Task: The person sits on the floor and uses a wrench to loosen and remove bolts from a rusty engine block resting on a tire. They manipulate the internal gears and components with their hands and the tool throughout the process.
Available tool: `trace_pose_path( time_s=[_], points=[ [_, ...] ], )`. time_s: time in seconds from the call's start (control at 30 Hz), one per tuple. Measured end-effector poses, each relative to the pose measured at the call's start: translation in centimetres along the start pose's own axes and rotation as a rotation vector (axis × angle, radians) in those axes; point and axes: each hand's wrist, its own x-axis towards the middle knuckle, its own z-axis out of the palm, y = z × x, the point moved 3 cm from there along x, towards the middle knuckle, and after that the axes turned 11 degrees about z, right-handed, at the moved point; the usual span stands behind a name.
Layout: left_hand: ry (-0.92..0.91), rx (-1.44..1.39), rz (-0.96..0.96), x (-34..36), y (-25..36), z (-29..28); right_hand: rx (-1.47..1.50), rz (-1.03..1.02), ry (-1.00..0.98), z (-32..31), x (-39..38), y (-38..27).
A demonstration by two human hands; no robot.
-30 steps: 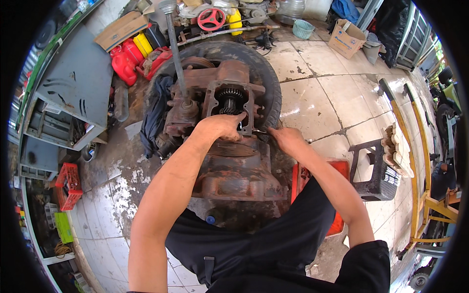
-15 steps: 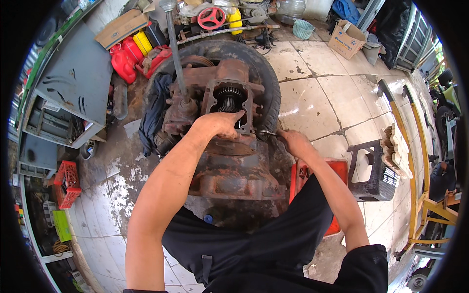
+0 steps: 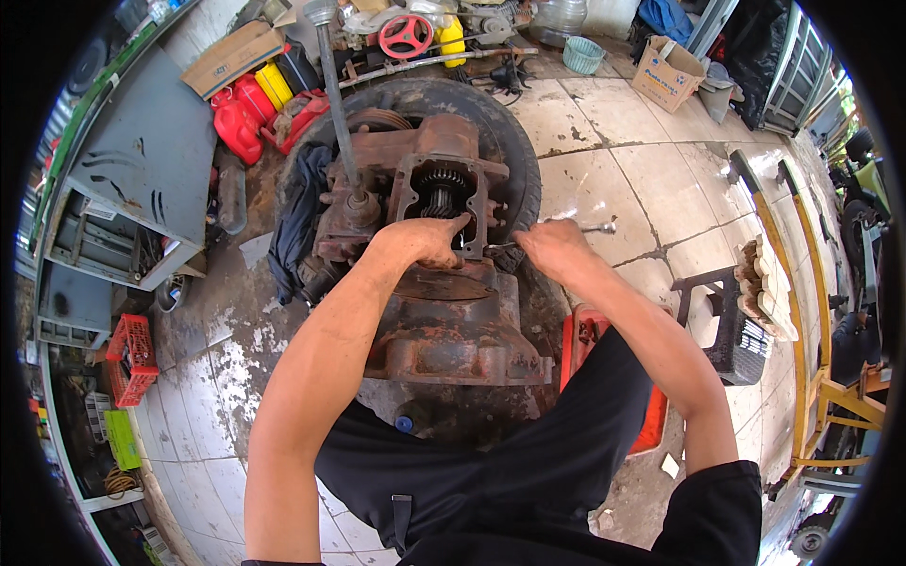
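Note:
A rust-brown gearbox housing [image 3: 444,330] lies in front of me, with dark toothed gears [image 3: 442,189] showing through its rectangular opening. My left hand [image 3: 425,243] rests over the near side of that opening. Its index finger and thumb stretch apart toward the right rim; the other fingers are hidden. Just right of the housing, my right hand [image 3: 557,247] is closed around a metal wrench [image 3: 600,227]. One shiny end sticks out to the right, and the other points at the housing's side. A long metal lever [image 3: 338,104] rises from the housing's left part.
A large black tire [image 3: 525,156] lies around the far side of the housing. Beside my right leg is a red tray [image 3: 651,420], with a black plastic stool [image 3: 722,330] farther right. A grey metal cabinet [image 3: 142,141] and red canisters [image 3: 238,137] stand at left.
My right hand has moved up and slightly left with the wrench, whose right end now shows beyond the hand. My left hand has stayed at the opening.

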Motion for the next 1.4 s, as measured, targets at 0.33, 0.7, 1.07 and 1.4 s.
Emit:
trace_pose_path(
  time_s=[0.33, 0.7, 1.07, 1.4],
  points=[
    [0.076, 0.063, 0.054, 1.4, -0.9, 0.8, 0.685, 0.210, 0.058, 13.5, -2.4, -0.4],
    [-0.063, -0.049, -0.057, 0.3, -0.5, 0.1, 1.534, 0.835, -0.249, 8.9, -1.3, 1.9],
    [0.089, -0.007, 0.045, 2.2, -3.6, 1.3, 1.740, 0.798, -0.511, 7.3, 1.6, -2.1],
    [0.095, 0.031, -0.010, 1.2, -1.4, 0.8, 1.973, 0.708, -0.667, 8.5, 2.4, -1.8]
  ],
)
